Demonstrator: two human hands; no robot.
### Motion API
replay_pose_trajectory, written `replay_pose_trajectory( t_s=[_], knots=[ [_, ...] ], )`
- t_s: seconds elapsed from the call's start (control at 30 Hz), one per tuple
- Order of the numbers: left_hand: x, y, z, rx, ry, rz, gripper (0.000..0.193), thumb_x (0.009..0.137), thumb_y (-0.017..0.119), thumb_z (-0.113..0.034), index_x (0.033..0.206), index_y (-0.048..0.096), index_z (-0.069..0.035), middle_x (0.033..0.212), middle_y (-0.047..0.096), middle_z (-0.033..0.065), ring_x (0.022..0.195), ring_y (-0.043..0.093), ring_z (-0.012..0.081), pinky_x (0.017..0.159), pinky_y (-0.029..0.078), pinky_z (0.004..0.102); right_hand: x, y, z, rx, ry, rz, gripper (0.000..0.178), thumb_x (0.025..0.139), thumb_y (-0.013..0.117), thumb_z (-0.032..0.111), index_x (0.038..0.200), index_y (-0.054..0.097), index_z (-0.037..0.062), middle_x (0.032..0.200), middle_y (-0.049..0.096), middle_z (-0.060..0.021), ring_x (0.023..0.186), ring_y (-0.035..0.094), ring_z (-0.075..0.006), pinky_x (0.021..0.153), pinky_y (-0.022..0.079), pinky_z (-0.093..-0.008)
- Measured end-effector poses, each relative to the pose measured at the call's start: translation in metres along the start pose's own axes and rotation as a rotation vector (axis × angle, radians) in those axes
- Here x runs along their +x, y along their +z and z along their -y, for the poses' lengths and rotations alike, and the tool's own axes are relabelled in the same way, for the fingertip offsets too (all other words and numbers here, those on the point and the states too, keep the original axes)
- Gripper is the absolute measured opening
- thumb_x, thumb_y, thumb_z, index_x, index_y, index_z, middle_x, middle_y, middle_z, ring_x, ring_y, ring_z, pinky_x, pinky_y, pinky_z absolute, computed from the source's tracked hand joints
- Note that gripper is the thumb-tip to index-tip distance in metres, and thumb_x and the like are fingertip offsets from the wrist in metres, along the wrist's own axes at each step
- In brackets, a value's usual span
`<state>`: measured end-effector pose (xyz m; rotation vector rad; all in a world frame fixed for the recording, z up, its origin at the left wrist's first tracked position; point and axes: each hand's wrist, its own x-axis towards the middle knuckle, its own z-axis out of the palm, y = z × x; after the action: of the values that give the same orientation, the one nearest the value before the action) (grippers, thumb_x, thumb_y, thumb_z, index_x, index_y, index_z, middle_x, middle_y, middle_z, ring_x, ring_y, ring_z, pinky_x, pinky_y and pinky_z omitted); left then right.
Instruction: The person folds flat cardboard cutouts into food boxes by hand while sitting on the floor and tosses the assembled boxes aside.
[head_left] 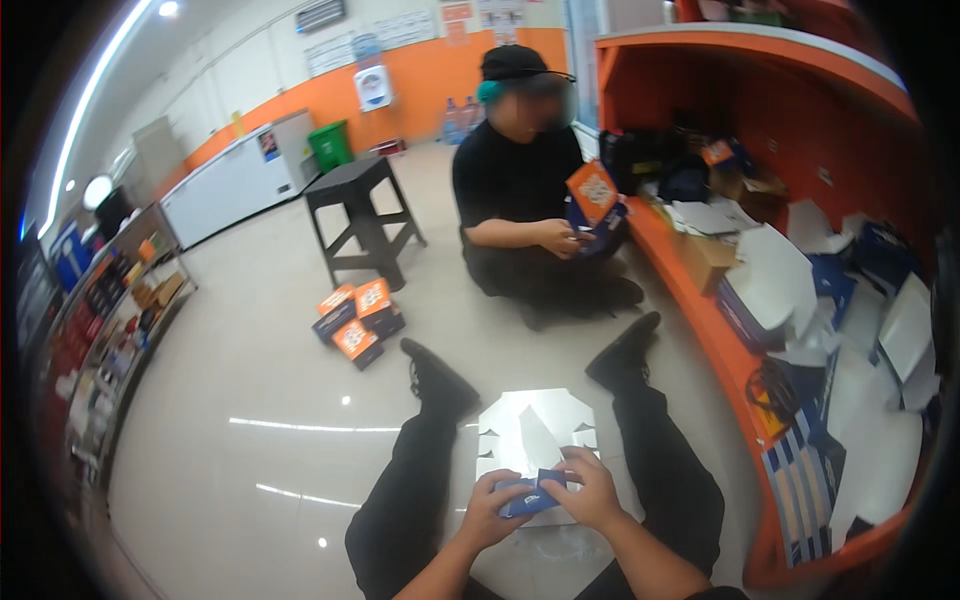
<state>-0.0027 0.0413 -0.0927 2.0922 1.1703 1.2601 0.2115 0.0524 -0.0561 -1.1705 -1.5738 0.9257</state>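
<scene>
On the floor between my outstretched legs lies a partly folded cardboard box (pixel 508 408), its white inner side up and its cut edges showing at both sides. The near end is bent up into a blue panel (pixel 518 502). My left hand (pixel 490 512) is closed on the left part of this panel, thumb toward its top edge. At the panel's right end, my right hand (pixel 592 490) pinches a small blue flap (pixel 550 482). Parts of the fingers behind the cardboard are hidden.
Several finished orange and blue boxes (pixel 357 341) sit beside a black stool (pixel 355 190). A co-worker (pixel 520 190) sits ahead, holding another box (pixel 594 194). At the right, an orange shelf (pixel 700 320) carries white and blue cardboard sheets (pixel 870 440). A cluttered rack (pixel 120 340) stands left.
</scene>
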Motion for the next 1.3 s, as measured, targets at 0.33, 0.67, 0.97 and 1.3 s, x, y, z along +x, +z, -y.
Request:
replay_pose_trajectory(
  t_s=[0.33, 0.67, 0.97, 1.3],
  knots=[
    [-0.007, -0.006, 0.015, -0.009, 0.088, 0.023, 0.053, 0.057, 0.094, -0.008, 0.106, 0.078, -0.02, 0.122, 0.057, 0.0119, 0.119, 0.056, 0.0305, 0.098, 0.051, 0.0399, 0.0, 0.001, -0.023, -0.223, 0.07, 0.096, 0.038, 0.078, 0.088, 0.013, 0.109, 0.075, -0.0037, 0.14, 0.053, -0.0239, 0.111, 0.067, -0.0278, 0.084, 0.061, -0.0332],
    [-0.005, -0.01, 0.003, -0.134, 0.099, 0.056, 0.057, 0.059, 0.094, -0.014, 0.112, 0.076, -0.025, 0.125, 0.061, 0.0083, 0.118, 0.056, 0.0297, 0.099, 0.049, 0.0417, -0.008, -0.031, 0.026, -0.372, 0.164, 0.405, 0.045, 0.096, 0.068, 0.039, 0.13, 0.068, 0.0096, 0.135, 0.058, -0.0298, 0.115, 0.066, -0.0358, 0.097, 0.051, -0.0373],
    [0.003, -0.003, -0.022, -0.04, 0.497, -0.071, 0.032, 0.075, 0.085, -0.013, 0.105, 0.076, -0.019, 0.11, 0.068, 0.0042, 0.089, 0.063, 0.0221, 0.077, 0.045, 0.0343, -0.057, -0.018, 0.015, -0.042, 0.313, -0.013, 0.041, 0.093, 0.073, 0.01, 0.133, 0.066, 0.0073, 0.09, 0.074, -0.0028, 0.08, 0.061, -0.0046, 0.072, 0.052, -0.0236],
    [0.015, -0.011, -0.033, -0.124, 0.58, 0.059, 0.039, 0.075, 0.084, -0.014, 0.111, 0.071, -0.017, 0.113, 0.066, 0.0066, 0.095, 0.063, 0.0276, 0.086, 0.049, 0.0416, -0.037, -0.045, 0.05, -0.427, 0.364, 0.323, 0.044, 0.092, 0.073, 0.02, 0.132, 0.064, 0.0047, 0.084, 0.073, -0.0187, 0.072, 0.072, -0.016, 0.066, 0.055, -0.0302]
  ],
)
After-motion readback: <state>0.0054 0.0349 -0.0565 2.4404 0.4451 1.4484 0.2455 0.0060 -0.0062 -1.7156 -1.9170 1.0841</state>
